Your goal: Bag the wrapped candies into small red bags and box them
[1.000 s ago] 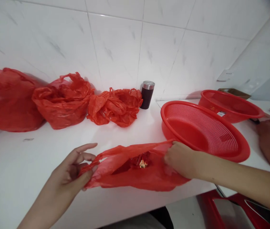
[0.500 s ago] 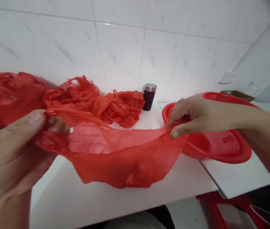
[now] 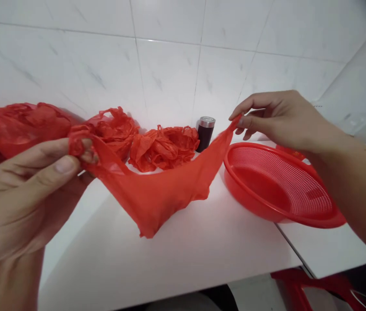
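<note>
A thin red plastic bag [image 3: 166, 190] is stretched in the air between my two hands, sagging to a point over the white table. My left hand [image 3: 37, 190] is closed on one end, with part of the bag looped around its fingers. Between thumb and forefinger, my right hand [image 3: 273, 119] pinches the opposite end, drawn into a narrow tip. Below that hand a red perforated plastic basket [image 3: 257, 181] rests on the table. Behind the bag lie crumpled red plastic bags [image 3: 165, 147].
A dark cylinder with a silver top [image 3: 206, 131] stands against the tiled wall [image 3: 170, 73]. More red bags [image 3: 24, 125] are heaped at the left. The white table [image 3: 170, 263] has a seam under the basket. A red stool [image 3: 302, 289] is below the front edge.
My right hand has risen and pulled its end of the bag up into a narrow tip. The bag's wide opening has drawn closed into a flatter, V-shaped hang. My left hand still grips its end.
</note>
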